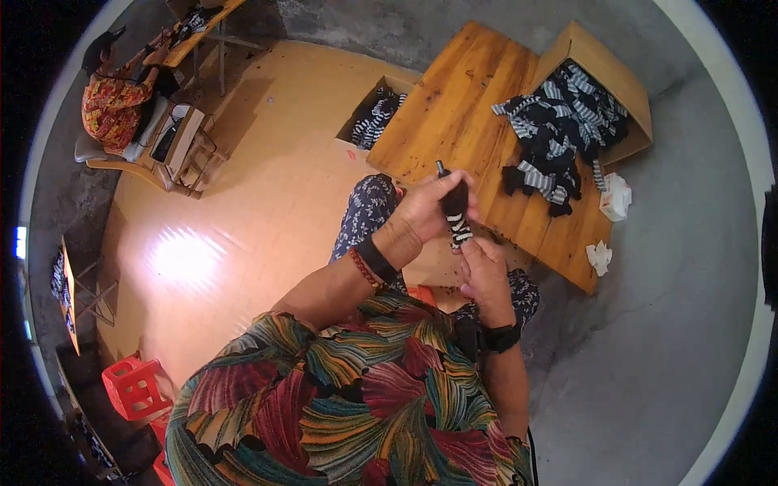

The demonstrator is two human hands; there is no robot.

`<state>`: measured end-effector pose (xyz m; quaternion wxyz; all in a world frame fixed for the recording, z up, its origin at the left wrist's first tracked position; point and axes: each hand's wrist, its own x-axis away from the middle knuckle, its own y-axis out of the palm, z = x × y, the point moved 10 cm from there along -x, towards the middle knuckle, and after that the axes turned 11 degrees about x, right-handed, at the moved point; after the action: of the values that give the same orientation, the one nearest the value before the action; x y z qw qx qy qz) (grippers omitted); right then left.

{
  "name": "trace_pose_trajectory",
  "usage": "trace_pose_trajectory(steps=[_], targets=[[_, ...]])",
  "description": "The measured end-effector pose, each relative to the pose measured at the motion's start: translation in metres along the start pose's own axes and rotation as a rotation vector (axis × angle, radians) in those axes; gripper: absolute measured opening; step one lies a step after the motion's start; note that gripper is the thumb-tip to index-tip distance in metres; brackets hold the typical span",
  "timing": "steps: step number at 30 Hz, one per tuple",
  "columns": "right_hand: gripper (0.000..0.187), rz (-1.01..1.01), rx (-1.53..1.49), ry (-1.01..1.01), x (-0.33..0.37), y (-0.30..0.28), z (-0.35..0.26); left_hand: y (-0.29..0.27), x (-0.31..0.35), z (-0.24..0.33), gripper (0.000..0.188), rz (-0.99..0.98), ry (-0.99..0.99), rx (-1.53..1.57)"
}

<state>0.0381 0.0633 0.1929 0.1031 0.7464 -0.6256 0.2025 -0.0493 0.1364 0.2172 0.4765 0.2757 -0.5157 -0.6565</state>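
Between my two hands is a small black knitted piece with white stripes [459, 224], over the near edge of the table. My left hand [428, 209] is closed around its black upper part, thumb on top. A thin dark rod tip [440, 167] sticks out above that thumb; I cannot tell what tool it belongs to. My right hand [487, 271] pinches the striped lower end. Fingers hide much of the piece, so its exact kind does not show. A pile of similar black and grey-striped knitted pieces [553, 130] lies farther right on the wooden table [454, 97].
The pile spills from a tipped cardboard box [636, 101]. A white plastic bag [616, 197] and crumpled tissue [599, 258] lie at the table's right edge, by a grey wall. Another box [353, 134] stands on the floor. A person [117, 105] sits far left; red stools [136, 389] stand lower left.
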Motion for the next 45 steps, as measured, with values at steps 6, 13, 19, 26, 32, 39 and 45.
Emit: trace_pose_trajectory(steps=[6, 13, 19, 26, 32, 39, 45], targets=[[0.026, 0.099, 0.327, -0.118, 0.017, -0.017, -0.007, -0.012, -0.011, 0.036, 0.029, 0.073, 0.198, 0.205], [0.028, 0.121, -0.013, -0.156, 0.017, -0.014, 0.009, 0.018, -0.006, 0.029, 0.027, -0.05, 0.221, 0.265], [0.027, 0.135, 0.002, -0.179, 0.018, -0.017, 0.005, 0.027, 0.001, 0.032, 0.022, -0.053, 0.224, 0.046], [0.027, 0.074, -0.226, -0.046, 0.019, -0.008, -0.002, 0.033, 0.008, 0.012, 0.027, -0.034, 0.213, -0.07], [0.024, -0.298, -0.657, -0.029, 0.028, 0.029, -0.024, 0.041, 0.009, 0.009, 0.037, -0.038, 0.146, 0.077], [0.026, -0.064, -0.193, 0.009, 0.026, -0.006, -0.011, 0.05, 0.011, 0.039, 0.036, -0.001, 0.252, -0.067], [0.029, 0.08, 0.27, -0.208, 0.025, -0.025, -0.023, 0.039, 0.006, 0.028, 0.035, 0.005, 0.198, -0.226]])
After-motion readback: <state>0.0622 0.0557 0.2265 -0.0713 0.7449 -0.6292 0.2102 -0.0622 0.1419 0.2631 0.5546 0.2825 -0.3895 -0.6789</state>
